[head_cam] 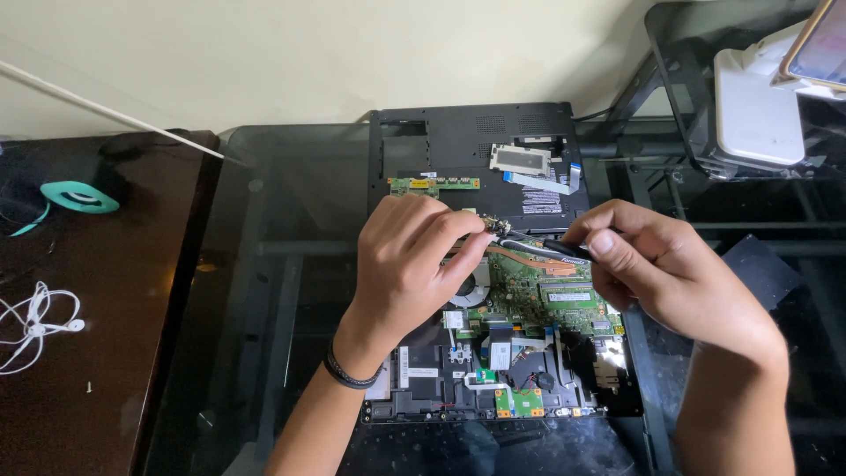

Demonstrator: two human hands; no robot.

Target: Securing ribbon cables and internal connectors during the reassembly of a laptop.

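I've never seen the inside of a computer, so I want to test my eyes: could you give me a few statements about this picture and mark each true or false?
1. The opened laptop lies on a glass table. True.
2. The right hand holds a dark, slim tool over the green circuit board. True.
3. The left hand wears a thick glove. False: it is bare, with a dark band at the wrist.
4. White earphones lie on the dark wooden table. True.
5. The teal tape roll sits on the laptop. False: it lies on the wooden table, far left.
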